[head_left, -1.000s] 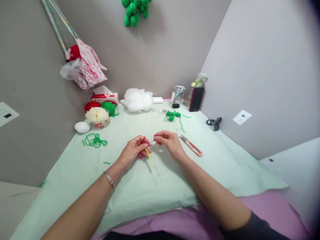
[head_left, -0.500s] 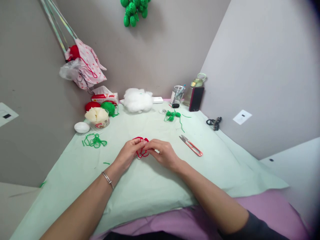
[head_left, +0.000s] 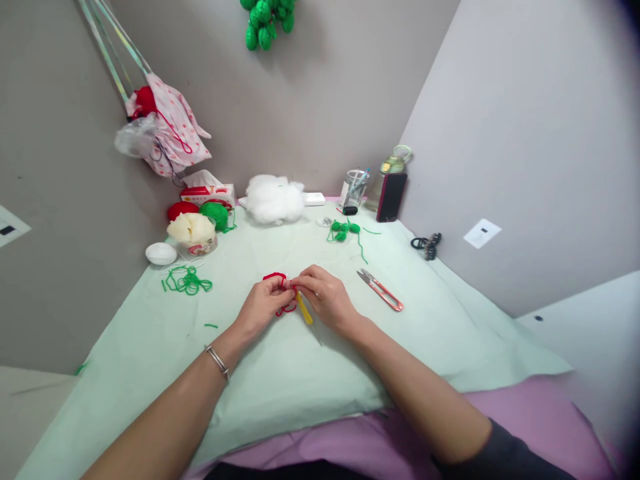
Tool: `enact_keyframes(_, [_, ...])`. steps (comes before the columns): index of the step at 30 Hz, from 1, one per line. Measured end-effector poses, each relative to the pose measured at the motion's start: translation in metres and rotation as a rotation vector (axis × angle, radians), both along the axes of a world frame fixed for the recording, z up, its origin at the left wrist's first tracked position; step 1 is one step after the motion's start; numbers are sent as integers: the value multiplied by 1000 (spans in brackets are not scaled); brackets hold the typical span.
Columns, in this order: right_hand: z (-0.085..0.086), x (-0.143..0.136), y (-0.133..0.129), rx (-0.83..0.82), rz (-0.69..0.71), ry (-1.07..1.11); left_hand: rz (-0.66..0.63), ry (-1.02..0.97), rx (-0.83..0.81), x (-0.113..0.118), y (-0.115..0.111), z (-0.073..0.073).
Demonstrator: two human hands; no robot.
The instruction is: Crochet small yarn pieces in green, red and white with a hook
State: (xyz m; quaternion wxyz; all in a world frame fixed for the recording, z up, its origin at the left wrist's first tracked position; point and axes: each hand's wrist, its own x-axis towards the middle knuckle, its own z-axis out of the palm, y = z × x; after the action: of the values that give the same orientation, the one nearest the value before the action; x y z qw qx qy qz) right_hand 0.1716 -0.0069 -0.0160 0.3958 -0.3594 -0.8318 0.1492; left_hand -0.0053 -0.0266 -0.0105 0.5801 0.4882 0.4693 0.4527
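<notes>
In the head view, the left hand (head_left: pixel 263 301) pinches soft, looped red yarn (head_left: pixel 286 309) above the smooth pale-green surface (head_left: pixel 280 393). The right hand (head_left: pixel 327 299) pinches the same yarn, fingertips close against the left's. A slim yellow tool (head_left: pixel 304 311) with a thin shaft slants down between them. Metal-bladed orange snips (head_left: pixel 383 291) lie to the right; fluffy white stuffing (head_left: pixel 275 200) sits behind.

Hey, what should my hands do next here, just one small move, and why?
Perhaps settle the right hand on the yellow tool: it slants down between the hands, its thin end sticking out, while the left hand pinches the red yarn. Which hand bears the tool is hard to tell.
</notes>
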Motion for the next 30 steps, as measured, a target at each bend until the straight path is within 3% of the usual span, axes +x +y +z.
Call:
enact_keyframes(11, [4,-4,2,-98,-101,-42,58,139,180,5,-6,-11])
enact_keyframes(23, [8,-5,5,-208,-109,-69,134,419,459,-2,-5,-10])
enact_keyframes(30, [9,-6,6,-261,-152,-89,91,450,496,-3,-5,-12])
